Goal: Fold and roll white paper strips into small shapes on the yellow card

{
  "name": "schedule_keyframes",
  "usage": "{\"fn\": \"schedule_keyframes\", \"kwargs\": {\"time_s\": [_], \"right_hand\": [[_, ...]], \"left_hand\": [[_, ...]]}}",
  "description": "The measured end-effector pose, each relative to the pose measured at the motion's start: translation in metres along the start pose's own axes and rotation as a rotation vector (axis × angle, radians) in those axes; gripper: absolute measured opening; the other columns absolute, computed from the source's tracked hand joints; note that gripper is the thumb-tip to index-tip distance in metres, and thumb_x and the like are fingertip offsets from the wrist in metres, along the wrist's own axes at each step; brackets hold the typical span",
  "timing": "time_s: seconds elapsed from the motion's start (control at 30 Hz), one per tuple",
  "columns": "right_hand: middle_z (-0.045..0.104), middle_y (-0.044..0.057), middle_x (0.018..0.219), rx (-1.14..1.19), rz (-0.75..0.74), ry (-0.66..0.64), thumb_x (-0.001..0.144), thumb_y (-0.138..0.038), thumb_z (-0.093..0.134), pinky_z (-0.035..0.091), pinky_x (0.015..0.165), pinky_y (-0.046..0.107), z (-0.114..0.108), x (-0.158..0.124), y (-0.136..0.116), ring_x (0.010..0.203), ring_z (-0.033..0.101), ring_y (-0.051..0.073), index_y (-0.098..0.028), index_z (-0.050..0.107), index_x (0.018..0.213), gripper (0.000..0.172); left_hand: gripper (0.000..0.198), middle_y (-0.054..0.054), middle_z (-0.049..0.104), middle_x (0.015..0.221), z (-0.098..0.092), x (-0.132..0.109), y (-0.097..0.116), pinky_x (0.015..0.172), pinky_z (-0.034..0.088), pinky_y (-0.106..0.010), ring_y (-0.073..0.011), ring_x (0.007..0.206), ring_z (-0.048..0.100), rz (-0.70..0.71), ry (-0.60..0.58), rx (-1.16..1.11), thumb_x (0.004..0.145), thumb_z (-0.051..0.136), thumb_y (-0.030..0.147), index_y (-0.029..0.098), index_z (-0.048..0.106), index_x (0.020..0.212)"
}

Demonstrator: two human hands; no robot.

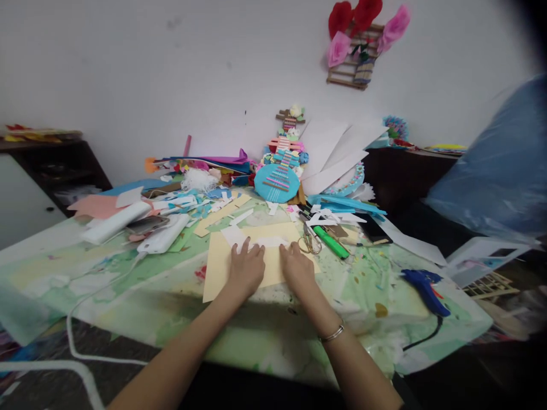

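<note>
A cream sheet of card [217,273] lies at the table's near edge, under both hands. On it rests a narrow white paper strip [273,241], with another white paper piece [232,234] at the card's upper left. My left hand [248,266] lies flat with fingers apart, its tips touching the left end of the strip. At the strip's right end, my right hand [296,265] has its fingers curled together, thumb and forefinger on the paper. Gold-handled scissors [310,244] and a green marker [331,242] lie just right of the card.
A blue glue gun [425,289] lies at the right with its cord over the edge. White power strips [164,234] and paper scraps crowd the left. A blue paper guitar [277,183] leans on the wall. White sheets [333,154] stand beside it.
</note>
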State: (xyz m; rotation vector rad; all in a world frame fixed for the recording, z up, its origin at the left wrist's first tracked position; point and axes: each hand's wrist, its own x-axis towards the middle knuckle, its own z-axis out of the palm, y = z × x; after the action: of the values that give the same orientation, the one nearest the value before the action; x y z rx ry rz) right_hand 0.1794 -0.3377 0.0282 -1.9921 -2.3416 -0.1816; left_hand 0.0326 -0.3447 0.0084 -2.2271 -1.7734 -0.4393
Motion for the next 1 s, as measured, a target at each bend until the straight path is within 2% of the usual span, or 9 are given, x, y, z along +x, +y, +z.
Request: {"fn": "schedule_keyframes", "kwargs": {"time_s": [0.17, 0.43, 0.63, 0.8, 0.9, 1.0], "right_hand": [[0.042, 0.013, 0.121, -0.016, 0.019, 0.021, 0.091, -0.020, 0.026, 0.047, 0.064, 0.026, 0.003, 0.000, 0.001, 0.079, 0.061, 0.016, -0.026, 0.039, 0.130, 0.041], [0.041, 0.013, 0.121, -0.026, 0.043, 0.000, 0.092, -0.022, 0.026, 0.046, 0.063, 0.027, 0.005, 0.001, 0.003, 0.079, 0.060, 0.016, -0.030, 0.040, 0.129, 0.040], [0.040, 0.013, 0.120, -0.038, 0.059, -0.016, 0.092, -0.021, 0.025, 0.045, 0.063, 0.028, 0.004, 0.001, 0.003, 0.078, 0.060, 0.016, -0.029, 0.040, 0.129, 0.041], [0.043, 0.011, 0.117, -0.021, 0.067, 0.032, 0.090, -0.022, 0.033, 0.044, 0.059, 0.026, 0.003, 0.001, 0.003, 0.072, 0.061, 0.014, -0.030, 0.042, 0.126, 0.038], [0.045, 0.009, 0.116, -0.015, 0.068, 0.044, 0.088, -0.025, 0.039, 0.043, 0.057, 0.025, 0.003, 0.001, 0.004, 0.070, 0.061, 0.015, -0.032, 0.043, 0.125, 0.038], [0.045, 0.009, 0.117, 0.000, 0.078, 0.033, 0.088, -0.026, 0.040, 0.042, 0.058, 0.024, 0.005, 0.001, 0.004, 0.072, 0.061, 0.015, -0.033, 0.043, 0.125, 0.038]], "left_hand": [[0.040, -0.011, 0.057, 0.122, 0.001, 0.001, -0.002, 0.102, 0.022, -0.052, -0.0291, 0.126, 0.034, 0.054, -0.013, 0.013, 0.086, 0.034, 0.020, 0.013, 0.053, 0.121], [0.041, -0.015, 0.055, 0.123, -0.005, 0.001, 0.000, 0.103, 0.019, -0.053, -0.0296, 0.124, 0.036, 0.079, -0.053, 0.007, 0.087, 0.033, 0.020, 0.010, 0.050, 0.123], [0.042, -0.013, 0.055, 0.122, -0.008, 0.001, -0.004, 0.103, 0.012, -0.056, -0.0302, 0.123, 0.037, 0.111, -0.063, -0.022, 0.088, 0.035, 0.027, 0.017, 0.046, 0.128], [0.053, -0.015, 0.059, 0.113, -0.014, 0.010, 0.018, 0.100, 0.014, -0.058, -0.0327, 0.113, 0.043, 0.110, -0.088, 0.014, 0.086, 0.038, 0.042, 0.020, 0.040, 0.134], [0.052, -0.016, 0.060, 0.109, -0.017, 0.017, 0.033, 0.100, 0.013, -0.058, -0.0327, 0.107, 0.046, 0.068, -0.131, 0.074, 0.085, 0.038, 0.043, 0.019, 0.046, 0.131], [0.054, -0.017, 0.060, 0.109, -0.018, 0.019, 0.034, 0.099, 0.013, -0.059, -0.0334, 0.105, 0.046, 0.053, -0.139, 0.073, 0.084, 0.039, 0.045, 0.015, 0.049, 0.127]]}}
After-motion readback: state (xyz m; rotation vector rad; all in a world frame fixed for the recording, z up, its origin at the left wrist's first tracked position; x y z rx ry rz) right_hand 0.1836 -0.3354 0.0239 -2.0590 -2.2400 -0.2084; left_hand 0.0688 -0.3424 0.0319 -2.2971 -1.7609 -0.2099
